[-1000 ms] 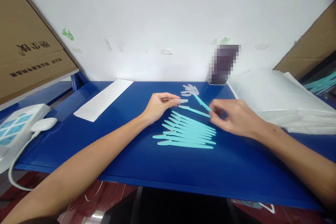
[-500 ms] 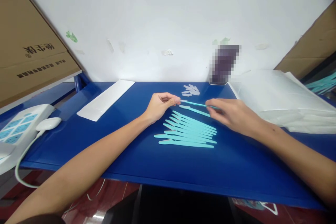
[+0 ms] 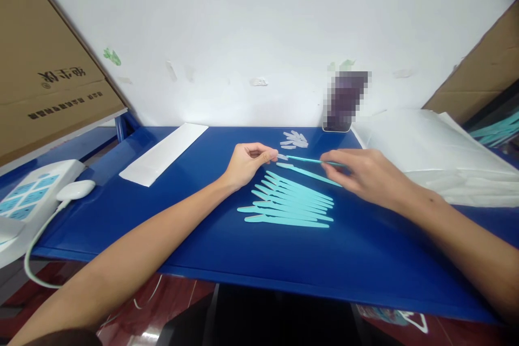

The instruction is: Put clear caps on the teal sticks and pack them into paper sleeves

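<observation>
My right hand (image 3: 360, 175) pinches the handle end of a thin teal razor stick (image 3: 308, 160) and holds it level just above the blue table (image 3: 194, 227). My left hand (image 3: 245, 162) is closed in a pinch on a small clear cap (image 3: 280, 157) at the stick's tip. Just below them lies a fanned row of several teal razor sticks (image 3: 290, 200). A small heap of clear caps (image 3: 295, 139) lies beyond the hands, near the wall.
A white paper strip (image 3: 164, 153) lies at the back left. A stack of white plastic bags (image 3: 430, 154) fills the right. A white device with a cable and a small white puck (image 3: 75, 189) sit at the left edge. Cardboard boxes (image 3: 44, 75) flank both sides; a blurred dark object (image 3: 344, 100) leans on the wall.
My right hand swung the teal stick from pointing at the cap heap to lying level, its tip brought to the cap in my left fingers. The left hand barely moved.
</observation>
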`<action>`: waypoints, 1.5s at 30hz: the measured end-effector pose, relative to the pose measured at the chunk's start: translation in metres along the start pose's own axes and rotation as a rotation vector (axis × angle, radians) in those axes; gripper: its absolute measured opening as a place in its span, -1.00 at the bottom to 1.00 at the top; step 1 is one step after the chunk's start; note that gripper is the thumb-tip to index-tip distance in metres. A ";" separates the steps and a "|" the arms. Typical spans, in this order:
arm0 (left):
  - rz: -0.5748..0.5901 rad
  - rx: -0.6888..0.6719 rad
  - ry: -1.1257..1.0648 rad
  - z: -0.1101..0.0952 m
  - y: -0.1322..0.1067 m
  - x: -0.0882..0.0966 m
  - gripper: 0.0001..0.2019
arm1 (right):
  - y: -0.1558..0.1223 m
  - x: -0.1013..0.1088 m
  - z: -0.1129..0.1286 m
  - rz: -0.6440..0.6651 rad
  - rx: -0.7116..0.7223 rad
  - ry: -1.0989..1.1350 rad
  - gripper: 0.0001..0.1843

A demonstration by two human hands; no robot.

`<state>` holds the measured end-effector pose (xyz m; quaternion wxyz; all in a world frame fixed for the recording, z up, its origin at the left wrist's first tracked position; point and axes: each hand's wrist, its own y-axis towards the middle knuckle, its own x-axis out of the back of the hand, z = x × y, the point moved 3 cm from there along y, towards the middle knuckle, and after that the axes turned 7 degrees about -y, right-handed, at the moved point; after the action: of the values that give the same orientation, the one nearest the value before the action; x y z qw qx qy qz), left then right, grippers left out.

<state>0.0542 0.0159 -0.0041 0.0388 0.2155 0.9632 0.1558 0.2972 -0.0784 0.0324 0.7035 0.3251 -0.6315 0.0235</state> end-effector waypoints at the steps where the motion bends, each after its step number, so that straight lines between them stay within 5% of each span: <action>1: -0.005 -0.004 -0.004 0.000 0.000 0.000 -0.68 | 0.000 0.001 0.000 -0.004 -0.002 -0.003 -0.69; 10: 0.072 0.012 -0.014 -0.004 -0.004 -0.008 -0.69 | 0.002 -0.003 0.012 -0.016 0.050 0.005 -0.69; 14: 0.193 -0.007 0.166 -0.014 0.002 -0.007 -0.65 | 0.006 -0.012 0.021 -0.017 0.032 0.080 -0.71; 21: 0.283 -0.186 0.783 0.004 0.062 -0.001 -0.64 | 0.009 -0.018 0.028 0.007 -0.082 0.029 -0.69; 27: 0.280 -0.070 0.870 0.029 0.101 -0.020 -0.75 | 0.005 -0.007 0.037 0.133 -0.195 0.041 -0.73; 33: 0.232 0.082 0.623 0.028 0.096 0.000 -0.89 | 0.007 -0.013 0.030 0.358 -0.148 0.144 -0.78; 38: -0.107 0.125 -0.061 0.015 0.065 0.023 -0.65 | 0.009 -0.009 0.031 0.510 -0.141 0.222 -0.74; 41: -0.227 0.163 -0.305 0.006 0.037 0.028 -0.54 | 0.010 -0.004 0.032 0.449 -0.131 0.208 -0.78; 45: -0.239 0.156 -0.354 -0.003 0.011 0.024 -0.62 | 0.009 -0.002 0.027 0.222 -0.202 0.315 -0.86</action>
<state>0.0362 0.0350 0.0026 0.2087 0.1262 0.9692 0.0349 0.2687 -0.0836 0.0339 0.8156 0.1739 -0.5449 0.0878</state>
